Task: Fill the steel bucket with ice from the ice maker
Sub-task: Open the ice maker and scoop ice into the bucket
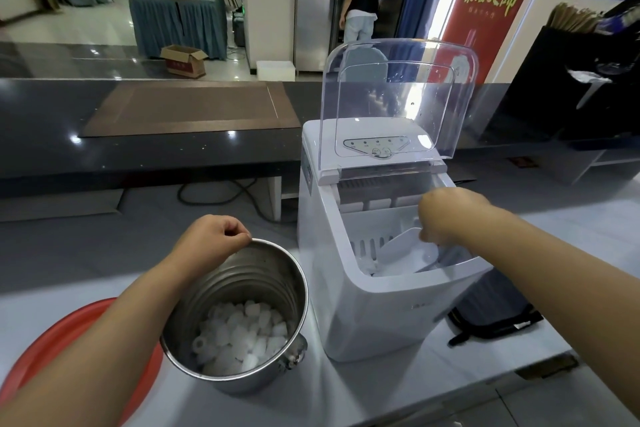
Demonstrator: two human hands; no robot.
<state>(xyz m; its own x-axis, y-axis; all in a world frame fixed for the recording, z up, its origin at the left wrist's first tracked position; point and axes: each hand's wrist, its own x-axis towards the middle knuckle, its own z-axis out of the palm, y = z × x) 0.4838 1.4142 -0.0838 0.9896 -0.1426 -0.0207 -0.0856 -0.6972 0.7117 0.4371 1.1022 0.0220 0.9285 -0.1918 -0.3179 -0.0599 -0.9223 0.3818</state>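
A pale grey bench [398, 392] fills the lower half of the frame. The white ice maker [381, 315] stands on it right of centre, its clear lid [398, 97] tipped up and back, so the bin is open at the top. A black bag [491, 308] lies just beside the maker at lower right.

The steel bucket [242, 274] sits at lower centre, just left of the maker and tilted a little towards the camera. Its base partly overlaps a red tray [69, 329] at lower left.

The left hand [211, 239] comes in from the lower left, and its fingers are curled to pinch the bucket's far rim. The right hand [446, 215] reaches in from the right, over the maker's open bin. Its fingers curl downward round the top end of a white scoop [408, 250], though the back of the hand hides most of the grip. The scoop's blade slants down into the bin.

Ice [242, 333] covers the bucket's bottom in 1 shallow heap, well below the rim. More ice lies in the bin under the scoop.
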